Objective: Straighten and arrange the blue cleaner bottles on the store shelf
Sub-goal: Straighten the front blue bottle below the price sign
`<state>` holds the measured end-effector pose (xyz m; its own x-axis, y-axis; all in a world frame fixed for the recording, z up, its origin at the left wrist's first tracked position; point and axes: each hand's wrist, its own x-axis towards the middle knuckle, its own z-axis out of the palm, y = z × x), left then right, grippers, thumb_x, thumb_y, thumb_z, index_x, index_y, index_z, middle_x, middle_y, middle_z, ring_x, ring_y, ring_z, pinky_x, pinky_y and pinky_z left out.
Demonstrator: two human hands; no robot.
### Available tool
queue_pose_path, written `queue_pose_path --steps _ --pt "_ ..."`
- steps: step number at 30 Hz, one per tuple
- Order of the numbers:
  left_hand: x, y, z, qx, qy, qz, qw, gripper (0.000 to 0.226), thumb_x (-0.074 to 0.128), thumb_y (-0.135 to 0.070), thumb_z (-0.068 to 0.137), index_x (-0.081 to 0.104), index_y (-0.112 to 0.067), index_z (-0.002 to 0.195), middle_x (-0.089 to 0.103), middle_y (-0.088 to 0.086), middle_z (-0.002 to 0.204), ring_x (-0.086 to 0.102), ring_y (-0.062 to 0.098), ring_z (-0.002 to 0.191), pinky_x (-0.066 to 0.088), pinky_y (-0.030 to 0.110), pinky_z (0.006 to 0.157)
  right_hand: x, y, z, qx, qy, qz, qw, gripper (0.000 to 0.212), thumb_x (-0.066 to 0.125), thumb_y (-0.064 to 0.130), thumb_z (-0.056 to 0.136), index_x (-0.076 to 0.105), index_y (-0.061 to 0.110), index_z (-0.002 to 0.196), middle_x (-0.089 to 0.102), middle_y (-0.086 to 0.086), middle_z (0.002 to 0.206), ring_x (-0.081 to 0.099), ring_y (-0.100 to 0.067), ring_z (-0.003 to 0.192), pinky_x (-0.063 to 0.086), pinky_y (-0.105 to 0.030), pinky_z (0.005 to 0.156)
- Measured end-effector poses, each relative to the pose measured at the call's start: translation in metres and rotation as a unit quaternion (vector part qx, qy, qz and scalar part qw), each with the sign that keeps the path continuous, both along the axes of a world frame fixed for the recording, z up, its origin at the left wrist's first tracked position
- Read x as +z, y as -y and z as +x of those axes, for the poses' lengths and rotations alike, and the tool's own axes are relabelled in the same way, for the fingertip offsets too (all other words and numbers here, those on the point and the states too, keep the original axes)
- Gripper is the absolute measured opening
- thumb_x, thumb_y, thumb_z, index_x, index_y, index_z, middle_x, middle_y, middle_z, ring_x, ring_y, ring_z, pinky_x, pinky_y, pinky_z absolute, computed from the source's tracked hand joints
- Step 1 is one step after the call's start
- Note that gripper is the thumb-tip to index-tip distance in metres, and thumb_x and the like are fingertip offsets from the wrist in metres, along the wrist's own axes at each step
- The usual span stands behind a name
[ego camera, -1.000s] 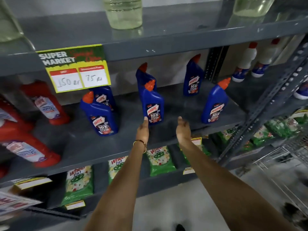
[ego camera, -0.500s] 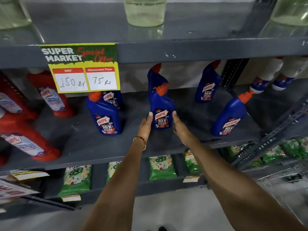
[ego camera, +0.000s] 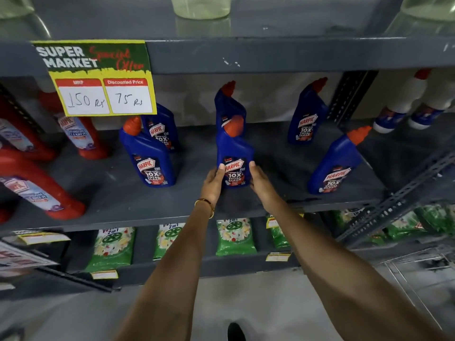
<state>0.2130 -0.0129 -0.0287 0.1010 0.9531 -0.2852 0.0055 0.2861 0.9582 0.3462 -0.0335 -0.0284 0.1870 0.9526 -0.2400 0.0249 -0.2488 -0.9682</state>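
On the middle shelf (ego camera: 270,200), left hand (ego camera: 213,183) and right hand (ego camera: 261,183) clasp the front-centre blue bottle (ego camera: 234,153) between them; 5 others look unarranged, far-right one (ego camera: 334,166) leaning.

both arms reach forward, forearms bare. the left hand (ego camera: 213,183) and right hand (ego camera: 261,184) face each other, palms inward, fingertips pressing a bottle's sides.

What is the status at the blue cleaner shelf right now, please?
Left hand and right hand cupping the front middle blue bottle, one each side. Bottle upright on shelf. Second blue bottle directly behind; nothing blocking.
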Motion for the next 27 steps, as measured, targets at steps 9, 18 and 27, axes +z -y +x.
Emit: queue_pose_path --steps 9,18,27 --pt "0.000 0.039 -0.008 -0.015 -0.009 0.015 1.000 0.041 0.044 -0.049 0.088 0.051 -0.019 0.115 0.059 -0.001 0.111 0.055 -0.001 0.086 0.041 0.012 0.068 -0.003 0.038 -0.003 -0.004 0.007 0.006 1.000 0.047 0.033 0.065 0.084 0.044 0.035 0.118 0.052 0.002 0.125 0.050 -0.013 0.111 0.040 -0.036 0.101" --pt "0.003 0.050 -0.009 -0.036 -0.020 0.010 0.999 0.052 0.042 -0.050 0.089 0.044 -0.013 0.126 0.054 0.003 0.122 0.050 0.013 0.106 0.037 0.026 0.092 -0.003 0.046 -0.004 -0.019 -0.004 -0.013 1.000 0.061 0.034 0.063 0.086 0.038 0.026 0.134 0.048 -0.005 0.139 0.048 -0.017 0.120 0.036 -0.040 0.108" --pt "0.004 0.050 -0.008 -0.038 -0.004 0.004 0.999 0.046 0.042 -0.044 0.091 0.043 -0.014 0.125 0.055 0.000 0.114 0.053 0.010 0.096 0.044 0.013 0.069 0.001 0.047 -0.006 -0.027 -0.005 -0.013 1.000 0.058 0.035 0.063 0.085 0.044 0.027 0.129 0.052 -0.006 0.136 0.050 -0.020 0.121 0.038 -0.046 0.107"
